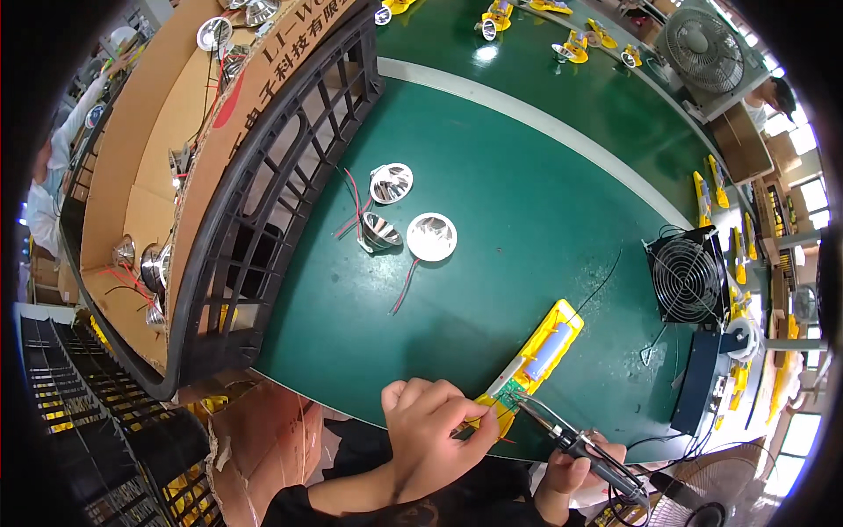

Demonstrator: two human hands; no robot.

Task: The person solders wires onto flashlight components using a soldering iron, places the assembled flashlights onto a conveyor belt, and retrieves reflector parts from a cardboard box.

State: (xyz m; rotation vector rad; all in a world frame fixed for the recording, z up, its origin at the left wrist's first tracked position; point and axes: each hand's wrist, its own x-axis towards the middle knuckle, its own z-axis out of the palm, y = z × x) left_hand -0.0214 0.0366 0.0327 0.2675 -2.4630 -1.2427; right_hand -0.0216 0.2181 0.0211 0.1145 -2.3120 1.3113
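Your flat green desk [500,281] ends nr btm of frame, by your hands; a black lattice plastic crate [204,272] w/ brown cardboard box [114,176] bounds it at L, a black square fan [688,277] at R. Open room is mid-frame, btwn three silver bowl-shaped reflectors [432,237] and the long yellow plastic housing [569,318]. Housing lies lower ctr-right, slanting up-right, w/ blue cylindrical battery [551,350] and small green circuit board [509,393] in it. Your L hand [436,430] has thumb + index narrow beside the board; can't tell what's btwn them. Your R hand [575,465] has fingers round a black-handled soldering iron [580,446], tip up-left at the board. L forearm enters from btm, other fingers curled.
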